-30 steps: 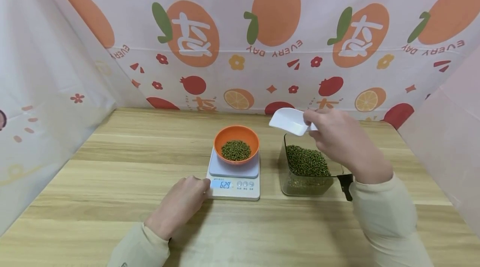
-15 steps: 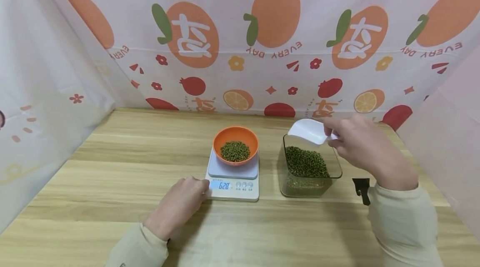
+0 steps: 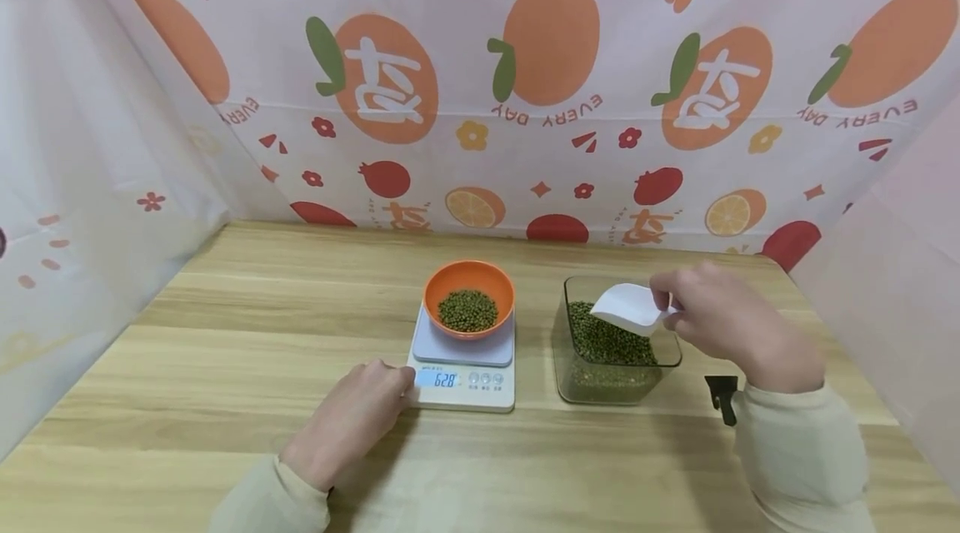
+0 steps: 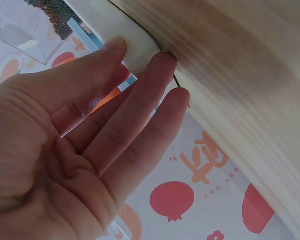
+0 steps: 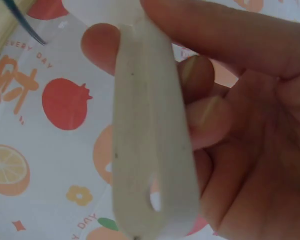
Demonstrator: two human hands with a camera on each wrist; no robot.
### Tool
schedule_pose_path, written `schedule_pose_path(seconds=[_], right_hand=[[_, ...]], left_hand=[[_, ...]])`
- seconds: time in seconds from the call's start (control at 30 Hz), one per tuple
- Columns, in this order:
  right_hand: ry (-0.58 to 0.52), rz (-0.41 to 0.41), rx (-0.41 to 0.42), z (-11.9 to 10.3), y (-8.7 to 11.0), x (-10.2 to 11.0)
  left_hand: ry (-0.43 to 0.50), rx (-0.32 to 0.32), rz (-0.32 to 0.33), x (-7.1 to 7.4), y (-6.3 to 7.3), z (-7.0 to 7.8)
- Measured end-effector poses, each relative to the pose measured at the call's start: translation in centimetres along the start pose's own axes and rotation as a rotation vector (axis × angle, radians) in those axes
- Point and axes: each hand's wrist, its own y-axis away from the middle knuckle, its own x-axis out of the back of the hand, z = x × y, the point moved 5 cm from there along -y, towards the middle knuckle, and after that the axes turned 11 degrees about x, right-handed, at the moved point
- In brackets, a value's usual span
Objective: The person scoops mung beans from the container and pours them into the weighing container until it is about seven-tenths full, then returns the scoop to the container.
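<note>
A white scoop dips into the mouth of a clear square container, its lip close over the mung beans there. My right hand holds the scoop by its handle, which has a hole at the end in the right wrist view. On the kitchen scale sits an orange bowl with more mung beans; the display reads about 62.8. At the scale's near left corner my left hand pinches the edge, thumb against it and fingers along the side.
A black clip-like piece lies right of the container, near the right sleeve. Fruit-printed cloth closes off the back of the wooden table. More cloth hangs at both sides.
My right hand has carried the scoop right, then down into the container's mouth. The display went from 62.9 to 62.8. My left hand stays at the scale.
</note>
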Motion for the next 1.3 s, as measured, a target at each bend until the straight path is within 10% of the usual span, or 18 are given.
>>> schedule_pose_path(seconds=[1.3], right_hand=[[0.020,-0.064,0.005,-1.1,-1.1,-3.4]], left_hand=[[0.004,-0.014,0.009,-0.2,0.1,0.1]])
